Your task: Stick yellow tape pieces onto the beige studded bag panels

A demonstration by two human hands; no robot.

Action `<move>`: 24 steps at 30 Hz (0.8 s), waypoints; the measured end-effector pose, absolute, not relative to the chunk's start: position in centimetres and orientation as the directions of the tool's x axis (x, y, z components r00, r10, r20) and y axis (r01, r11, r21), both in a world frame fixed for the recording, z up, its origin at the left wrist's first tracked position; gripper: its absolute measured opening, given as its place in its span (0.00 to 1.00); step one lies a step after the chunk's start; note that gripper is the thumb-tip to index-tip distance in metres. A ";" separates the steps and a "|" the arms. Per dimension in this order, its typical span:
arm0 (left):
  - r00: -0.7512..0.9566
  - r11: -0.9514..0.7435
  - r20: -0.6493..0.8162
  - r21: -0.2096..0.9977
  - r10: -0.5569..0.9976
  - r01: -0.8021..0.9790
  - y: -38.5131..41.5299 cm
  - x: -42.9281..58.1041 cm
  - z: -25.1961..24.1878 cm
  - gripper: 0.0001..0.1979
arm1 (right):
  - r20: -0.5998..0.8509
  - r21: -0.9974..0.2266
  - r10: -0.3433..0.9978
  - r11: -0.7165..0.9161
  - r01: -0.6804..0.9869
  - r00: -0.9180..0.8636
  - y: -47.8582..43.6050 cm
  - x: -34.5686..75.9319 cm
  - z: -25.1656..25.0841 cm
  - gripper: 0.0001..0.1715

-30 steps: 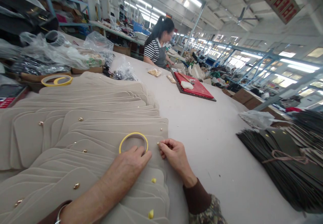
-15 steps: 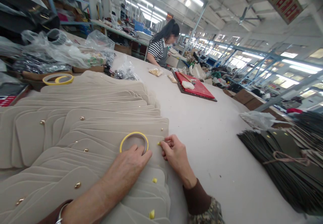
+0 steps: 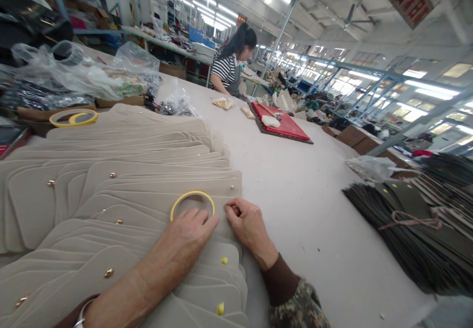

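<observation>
Several beige flap-shaped panels [image 3: 148, 170] with small gold studs lie fanned out over the table in front of me. My left hand [image 3: 188, 237] rests flat on the panels, fingers stretched onto a thin yellow tape ring [image 3: 192, 196]. Just to the right, my right hand [image 3: 246, 222] has its fingers curled and pinched together at a panel's right edge; what they pinch is too small to name. Small yellow bits [image 3: 223, 260] sit on the nearer panels.
A second yellow tape roll [image 3: 74, 117] and clear plastic bags [image 3: 92, 79] lie at the far left. A stack of dark panels [image 3: 410, 229] fills the right. A red mat [image 3: 283, 123] lies farther along the table, by a person in a striped shirt [image 3: 225, 69].
My right hand has closed in on the panel's edge, covering the yellow bit it was pinching. The left hand stays on the tape ring. The view shifted slightly.
</observation>
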State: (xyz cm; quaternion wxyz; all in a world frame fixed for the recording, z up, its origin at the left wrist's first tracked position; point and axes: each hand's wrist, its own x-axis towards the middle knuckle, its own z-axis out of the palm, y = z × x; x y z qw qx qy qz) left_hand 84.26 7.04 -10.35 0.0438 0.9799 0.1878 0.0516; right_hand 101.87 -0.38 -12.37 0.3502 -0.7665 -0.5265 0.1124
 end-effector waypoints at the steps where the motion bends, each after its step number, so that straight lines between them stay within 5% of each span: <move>1: 0.912 -0.919 0.124 0.105 0.391 0.380 7.2 84.1 -10.2 0.10 | 0.173 -0.694 0.901 -0.176 0.698 0.399 -0.5 102.1 -12.3 0.09; 7: 0.781 -0.857 0.378 0.074 0.498 0.510 8.9 83.5 -9.6 0.11 | 0.268 -0.774 0.847 -0.095 0.626 0.460 -1.1 103.8 -12.7 0.14; 12: 0.799 -0.850 0.306 0.078 0.518 0.521 9.5 83.6 -10.5 0.11 | 0.272 -0.762 0.856 -0.088 0.642 0.439 -0.9 104.2 -13.6 0.14; 15: 0.842 -0.891 0.290 0.146 0.455 0.431 9.3 83.4 -11.2 0.13 | 0.246 -0.799 0.846 -0.099 0.593 0.472 -1.0 104.3 -13.8 0.13; 19: 0.820 -0.965 0.510 0.173 0.260 0.198 8.9 83.0 -11.2 0.13 | 0.239 -0.877 0.826 -0.042 0.478 0.511 -1.4 103.8 -13.1 0.13; 24: 0.819 -0.976 0.537 0.180 0.205 0.126 8.4 83.0 -11.1 0.22 | 0.377 -0.849 0.884 0.210 0.485 0.276 -2.4 101.8 -11.2 0.09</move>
